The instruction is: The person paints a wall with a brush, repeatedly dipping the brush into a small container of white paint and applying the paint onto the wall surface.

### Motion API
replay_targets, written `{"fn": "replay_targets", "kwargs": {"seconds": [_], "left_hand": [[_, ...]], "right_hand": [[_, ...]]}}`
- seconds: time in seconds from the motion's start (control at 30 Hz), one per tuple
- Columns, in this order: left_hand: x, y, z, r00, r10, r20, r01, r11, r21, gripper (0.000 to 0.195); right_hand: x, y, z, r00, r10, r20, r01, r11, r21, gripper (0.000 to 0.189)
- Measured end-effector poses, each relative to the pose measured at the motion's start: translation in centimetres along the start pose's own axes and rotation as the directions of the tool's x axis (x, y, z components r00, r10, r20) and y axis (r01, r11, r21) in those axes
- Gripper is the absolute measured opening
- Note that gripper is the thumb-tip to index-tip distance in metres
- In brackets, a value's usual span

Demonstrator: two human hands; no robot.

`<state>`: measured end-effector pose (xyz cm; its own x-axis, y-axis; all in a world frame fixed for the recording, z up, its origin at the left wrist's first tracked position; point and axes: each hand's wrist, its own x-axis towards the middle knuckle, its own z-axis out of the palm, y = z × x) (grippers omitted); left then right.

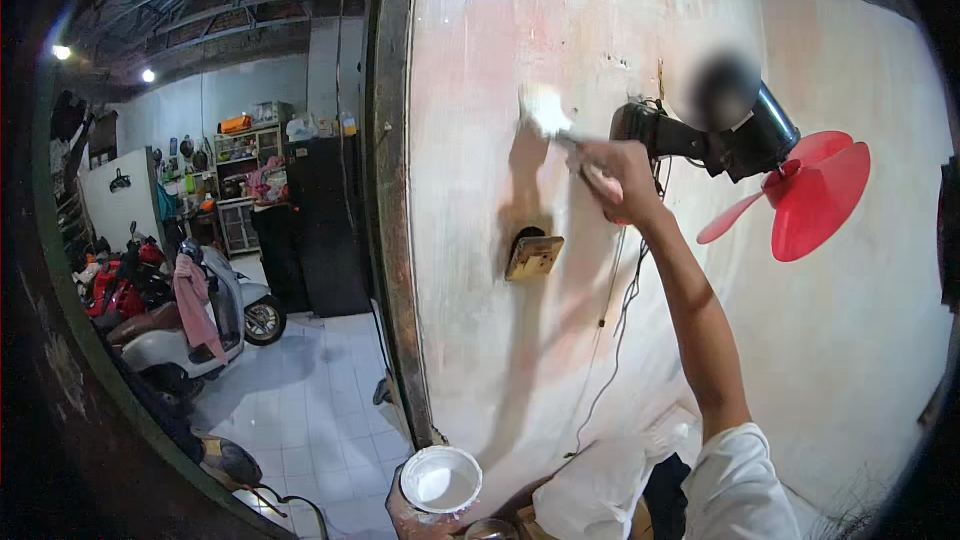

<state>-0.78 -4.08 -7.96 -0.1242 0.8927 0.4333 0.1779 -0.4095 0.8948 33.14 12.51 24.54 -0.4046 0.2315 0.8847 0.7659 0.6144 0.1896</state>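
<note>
My right hand [613, 178] grips the handle of a paintbrush [549, 114], whose white-coated bristles lie against the wall [472, 202]. The wall carries streaky white paint over pinkish patches. Below the brush, a wall socket plate [535, 256] hangs tilted out of its hole. At the bottom, a round tub of white paint [441, 480] stands at the wall's foot; what appears to be my left hand, mostly cut off by the picture's edge, is beneath it, and its grip cannot be made out.
A black wall fan with red blades [817, 195] juts out right of my hand, its cords [619, 345] hanging below. A dark door frame [401, 202] edges the wall at left. Beyond it are a scooter [225, 300] and a black cabinet [330, 225]. White sheeting [592, 487] lies below.
</note>
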Motion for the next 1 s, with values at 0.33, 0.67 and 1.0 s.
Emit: {"fn": "replay_targets", "kwargs": {"seconds": [0.33, 0.67, 1.0], "left_hand": [[-2.7, -0.2, -0.8, 1.0, 0.027, 0.0, -0.027, 0.999, -0.02, 0.09], [-2.0, 0.2, -2.7, 1.0, 0.0, -0.008, 0.001, 0.998, 0.06, 0.091], [-0.8, 0.0, -3.3, 1.0, -0.005, -0.025, 0.008, 0.996, 0.092, 0.092]], "right_hand": [[7.4, -0.2, -7.6, 0.925, -0.056, 0.376, -0.057, 0.958, 0.282, 0.011], [21.2, 5.8, -11.1, 0.977, -0.006, 0.212, -0.084, 0.907, 0.413, 0.011], [18.4, 6.1, -5.3, 0.974, -0.003, -0.229, 0.08, 0.941, 0.33, 0.007]]}}
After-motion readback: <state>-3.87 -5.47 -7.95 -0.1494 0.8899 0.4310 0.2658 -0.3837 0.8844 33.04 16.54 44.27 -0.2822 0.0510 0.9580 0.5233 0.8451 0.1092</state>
